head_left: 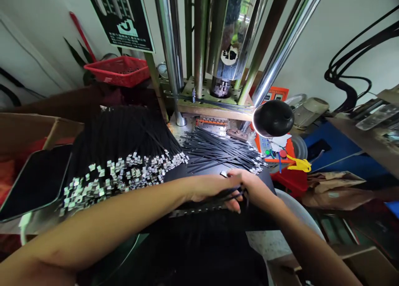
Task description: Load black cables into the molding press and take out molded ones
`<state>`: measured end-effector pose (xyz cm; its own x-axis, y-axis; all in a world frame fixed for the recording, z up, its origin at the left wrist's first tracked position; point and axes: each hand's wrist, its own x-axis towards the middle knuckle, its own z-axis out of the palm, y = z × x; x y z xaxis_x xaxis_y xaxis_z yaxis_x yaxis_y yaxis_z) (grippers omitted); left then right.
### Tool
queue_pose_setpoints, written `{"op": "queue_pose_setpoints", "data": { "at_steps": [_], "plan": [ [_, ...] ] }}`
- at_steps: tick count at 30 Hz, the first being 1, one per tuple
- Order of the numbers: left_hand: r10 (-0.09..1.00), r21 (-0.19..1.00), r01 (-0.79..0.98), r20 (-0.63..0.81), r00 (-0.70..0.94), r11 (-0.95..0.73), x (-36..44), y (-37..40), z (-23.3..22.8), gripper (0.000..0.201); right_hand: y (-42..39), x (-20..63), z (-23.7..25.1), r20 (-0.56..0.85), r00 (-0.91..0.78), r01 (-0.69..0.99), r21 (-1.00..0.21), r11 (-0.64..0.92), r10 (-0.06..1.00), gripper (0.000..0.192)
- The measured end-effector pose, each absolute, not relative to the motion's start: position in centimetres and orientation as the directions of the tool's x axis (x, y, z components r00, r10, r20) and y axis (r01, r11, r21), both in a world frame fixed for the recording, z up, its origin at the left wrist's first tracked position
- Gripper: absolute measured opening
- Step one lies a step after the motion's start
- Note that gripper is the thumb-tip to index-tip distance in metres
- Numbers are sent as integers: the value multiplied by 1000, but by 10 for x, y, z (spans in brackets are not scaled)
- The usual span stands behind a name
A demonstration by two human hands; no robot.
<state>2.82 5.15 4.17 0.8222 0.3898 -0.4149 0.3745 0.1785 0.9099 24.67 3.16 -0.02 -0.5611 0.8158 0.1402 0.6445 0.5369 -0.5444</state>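
Both my hands meet over a dark work surface in front of a press. My left hand [212,188] lies flat, fingers closed around a small bundle of black straps [229,193]. My right hand [252,185] grips the same bundle from the right, and a metal clip [223,174] shows above its thumb. A metal strip with teeth [190,212] lies just below my hands. A big pile of black straps with silver clips [121,161] covers the left side. A smaller fan of straps [218,151] lies just beyond my hands.
The press [218,49] with chrome columns stands straight ahead; a black knob [273,118] sticks out at right. A phone [35,182] lies at left by a cardboard box [31,130]. A red basket [120,70] sits behind. A white bucket rim [299,211] is at right.
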Motion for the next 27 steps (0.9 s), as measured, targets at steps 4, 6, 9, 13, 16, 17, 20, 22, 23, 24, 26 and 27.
{"op": "queue_pose_setpoints", "data": {
  "at_steps": [4, 6, 9, 13, 16, 17, 20, 22, 23, 24, 26, 27],
  "plan": [
    [537, 890, 445, -331, 776, -95, 7, 70, 54, 55, 76, 246, 1, 240, -316, 793, -464, 395, 918, 37],
    [751, 657, 641, -169, 638, -396, -15, 89, 54, 64, 93, 263, 4, 268, -261, 856, -379, 351, 927, 39],
    [835, 272, 799, 37, 549, -537, -53, 97, 49, 62, 84, 282, 3, 253, -348, 876, -256, 409, 903, 51],
    [696, 284, 746, -272, 665, -602, -86, 50, 38, 36, 21, 265, -9, 139, -605, 741, -261, 619, 784, 56],
    [626, 283, 750, -419, 658, -598, -87, 13, 32, 16, -15, 235, -24, 128, -735, 629, -238, 740, 666, 35],
    [623, 256, 747, -425, 657, -613, -84, 9, 32, 11, -18, 228, -28, 165, -751, 606, -215, 766, 640, 29],
    [652, 147, 738, -377, 658, -659, -75, 27, 35, 8, 6, 224, -28, 285, -724, 600, -190, 777, 629, 26],
    [723, 38, 762, -287, 628, -647, -69, 62, 38, 12, 47, 232, -20, 327, -650, 658, -210, 723, 686, 26],
    [761, -6, 780, -224, 609, -626, -65, 83, 39, 17, 72, 237, -14, 341, -613, 685, -222, 694, 713, 26],
    [798, -16, 806, -152, 583, -592, -61, 106, 39, 24, 100, 240, -8, 348, -566, 713, -248, 656, 747, 26],
    [868, 54, 868, -21, 496, -494, -49, 153, 38, 40, 157, 239, 3, 359, -450, 762, -323, 561, 818, 25],
    [899, 121, 892, 12, 438, -436, -43, 176, 37, 45, 184, 236, 7, 358, -388, 779, -364, 510, 849, 25]
  ]
}}
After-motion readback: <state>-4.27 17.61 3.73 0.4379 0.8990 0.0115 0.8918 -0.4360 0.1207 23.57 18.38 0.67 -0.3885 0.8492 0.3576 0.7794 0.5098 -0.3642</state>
